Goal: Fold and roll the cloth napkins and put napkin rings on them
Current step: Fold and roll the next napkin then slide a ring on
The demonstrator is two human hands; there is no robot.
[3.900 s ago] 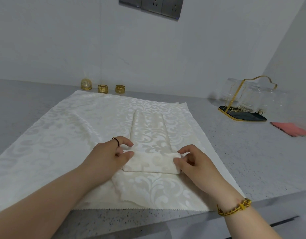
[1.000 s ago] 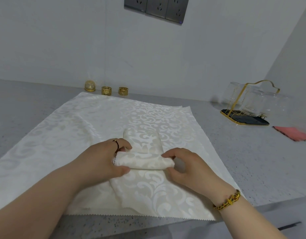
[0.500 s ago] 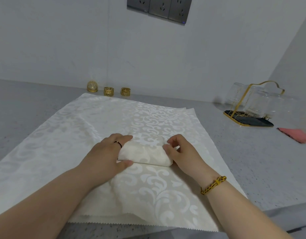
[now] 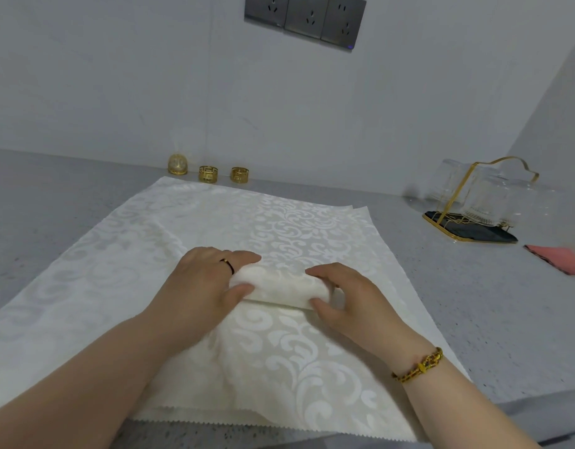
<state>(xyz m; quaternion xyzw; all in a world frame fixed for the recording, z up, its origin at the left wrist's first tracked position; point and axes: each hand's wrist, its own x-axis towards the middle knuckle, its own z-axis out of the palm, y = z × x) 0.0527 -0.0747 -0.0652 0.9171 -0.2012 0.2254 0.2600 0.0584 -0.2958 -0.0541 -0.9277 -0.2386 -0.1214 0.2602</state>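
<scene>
A cream damask napkin lies rolled into a short, thick roll (image 4: 281, 285) across the middle of the counter. My left hand (image 4: 203, 286) grips its left end, fingers over the top and thumb at the near side. The right end is held by my right hand (image 4: 346, 296) in the same way. The roll rests on a spread stack of flat cream napkins (image 4: 169, 254). Two gold napkin rings (image 4: 208, 174) (image 4: 240, 175) stand at the back by the wall, beside a small gold dome-shaped ornament (image 4: 177, 164).
A gold wire rack with upturned glasses (image 4: 480, 202) stands on a dark tray at the back right. A pink cloth (image 4: 561, 258) lies at the right edge. Grey speckled counter (image 4: 474, 303) surrounds the napkins; its front edge runs just below them.
The folded strip has been rolled up away from me, from a flat strip into a full roll. Both hands moved forward with it, and the last flat tail has disappeared into the roll.
</scene>
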